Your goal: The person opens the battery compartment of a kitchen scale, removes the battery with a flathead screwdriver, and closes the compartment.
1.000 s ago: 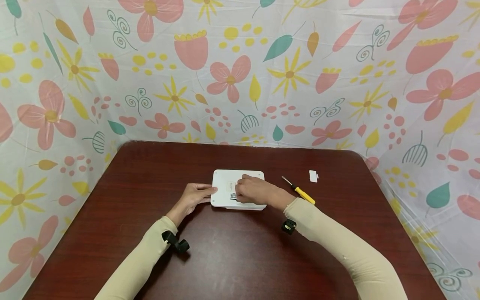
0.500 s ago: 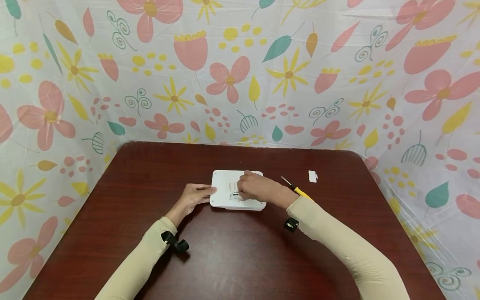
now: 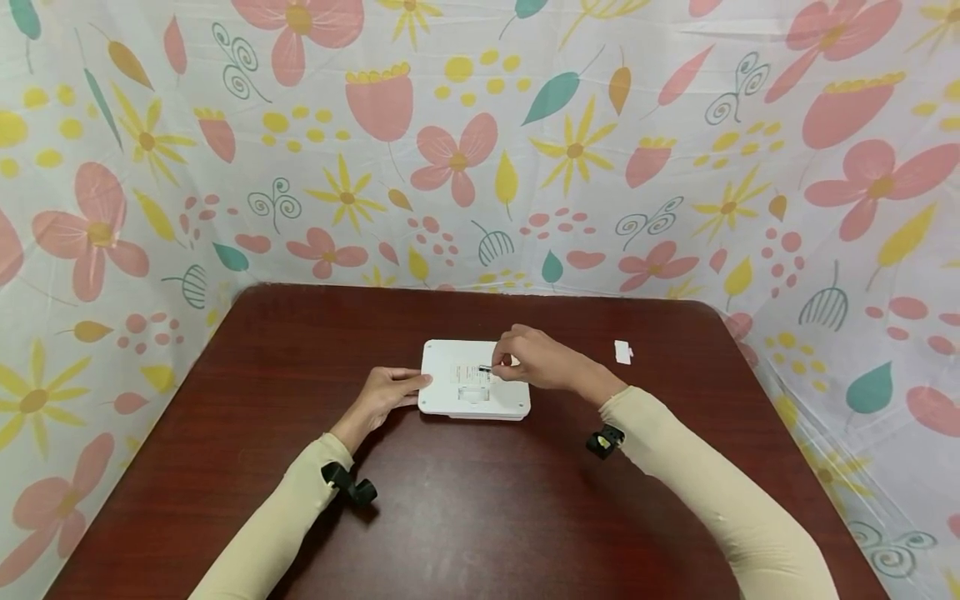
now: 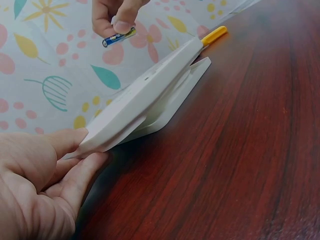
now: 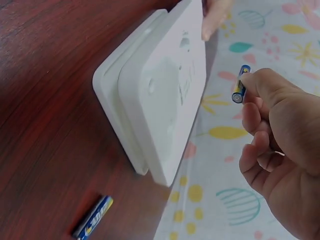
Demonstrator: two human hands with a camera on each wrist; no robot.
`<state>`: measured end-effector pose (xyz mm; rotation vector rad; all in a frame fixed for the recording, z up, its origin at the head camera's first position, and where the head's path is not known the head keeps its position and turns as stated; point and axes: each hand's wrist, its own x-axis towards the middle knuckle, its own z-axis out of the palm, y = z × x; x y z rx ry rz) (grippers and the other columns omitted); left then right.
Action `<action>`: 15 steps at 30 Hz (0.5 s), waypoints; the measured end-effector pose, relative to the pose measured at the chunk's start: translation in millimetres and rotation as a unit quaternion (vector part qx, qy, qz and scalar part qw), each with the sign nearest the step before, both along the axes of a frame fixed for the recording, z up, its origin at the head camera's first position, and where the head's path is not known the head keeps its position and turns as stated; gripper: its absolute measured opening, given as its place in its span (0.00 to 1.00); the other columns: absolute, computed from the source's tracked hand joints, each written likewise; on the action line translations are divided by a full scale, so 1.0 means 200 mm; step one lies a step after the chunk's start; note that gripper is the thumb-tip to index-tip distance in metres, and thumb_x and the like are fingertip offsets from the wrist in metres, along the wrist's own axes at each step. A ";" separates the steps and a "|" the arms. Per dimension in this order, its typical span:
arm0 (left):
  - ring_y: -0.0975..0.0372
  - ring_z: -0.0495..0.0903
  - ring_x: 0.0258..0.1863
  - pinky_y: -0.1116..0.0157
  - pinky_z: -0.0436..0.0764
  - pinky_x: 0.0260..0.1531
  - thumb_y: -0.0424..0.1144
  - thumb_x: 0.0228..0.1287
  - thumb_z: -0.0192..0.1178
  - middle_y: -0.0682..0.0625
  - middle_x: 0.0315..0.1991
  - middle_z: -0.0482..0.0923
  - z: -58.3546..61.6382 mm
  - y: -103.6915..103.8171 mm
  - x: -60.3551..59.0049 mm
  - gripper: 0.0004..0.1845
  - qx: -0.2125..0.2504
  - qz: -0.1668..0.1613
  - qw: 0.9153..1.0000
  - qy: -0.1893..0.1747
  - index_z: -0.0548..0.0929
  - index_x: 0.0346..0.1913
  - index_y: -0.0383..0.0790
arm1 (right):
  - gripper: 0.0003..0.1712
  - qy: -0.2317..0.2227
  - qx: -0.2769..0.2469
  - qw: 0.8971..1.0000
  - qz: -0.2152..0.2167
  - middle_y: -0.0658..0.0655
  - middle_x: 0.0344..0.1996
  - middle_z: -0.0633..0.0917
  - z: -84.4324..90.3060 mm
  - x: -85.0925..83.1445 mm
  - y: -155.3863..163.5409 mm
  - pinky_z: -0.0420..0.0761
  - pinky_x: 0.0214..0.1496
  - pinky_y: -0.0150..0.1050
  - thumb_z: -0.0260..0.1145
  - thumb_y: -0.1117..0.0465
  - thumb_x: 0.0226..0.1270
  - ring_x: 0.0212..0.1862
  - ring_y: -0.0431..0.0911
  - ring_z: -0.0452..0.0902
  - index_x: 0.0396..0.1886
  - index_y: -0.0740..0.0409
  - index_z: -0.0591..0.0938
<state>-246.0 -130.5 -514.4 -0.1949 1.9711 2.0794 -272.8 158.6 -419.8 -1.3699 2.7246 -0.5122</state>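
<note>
Right hand point(image 3: 536, 360) is pinching a battery point(image 5: 240, 84) above the scale point(image 3: 474, 388), frame centre; left hand point(image 3: 387, 394) is gripping its left edge (tilted off the counter point(image 3: 480, 500)). Risk: battery slipping from the fingertips.

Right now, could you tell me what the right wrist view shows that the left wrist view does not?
Only the right wrist view shows a second battery lying on the table beside the white device. Only the left wrist view shows the screwdriver's yellow handle behind the device. Both show the right hand pinching a blue battery above the device and the left hand holding the device's edge.
</note>
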 end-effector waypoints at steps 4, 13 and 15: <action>0.59 0.88 0.36 0.62 0.90 0.43 0.28 0.65 0.69 0.34 0.45 0.86 0.00 0.00 0.00 0.21 -0.002 -0.002 1.000 0.000 0.80 0.56 0.18 | 0.05 -0.011 -0.011 0.999 -0.030 0.44 0.31 0.82 0.01 0.01 0.05 0.74 0.37 0.35 0.69 0.59 0.72 0.37 0.43 0.70 0.35 0.52 0.88; 0.59 0.88 0.37 0.62 0.90 0.43 0.30 0.64 0.70 0.34 0.46 0.86 -0.01 -0.01 -0.01 0.22 -0.004 -0.002 1.000 0.002 0.81 0.56 0.19 | 0.03 -0.006 -0.048 0.996 -0.077 0.46 0.32 0.85 0.03 0.03 0.19 0.74 0.38 0.38 0.71 0.61 0.68 0.36 0.42 0.71 0.35 0.53 0.89; 0.59 0.88 0.37 0.62 0.90 0.43 0.30 0.64 0.70 0.34 0.46 0.86 -0.02 0.00 0.00 0.22 -0.003 -0.002 1.000 0.002 0.81 0.56 0.18 | 0.03 -0.003 -0.052 0.994 -0.091 0.45 0.32 0.86 0.02 0.04 0.22 0.74 0.36 0.37 0.72 0.60 0.68 0.36 0.42 0.71 0.35 0.52 0.90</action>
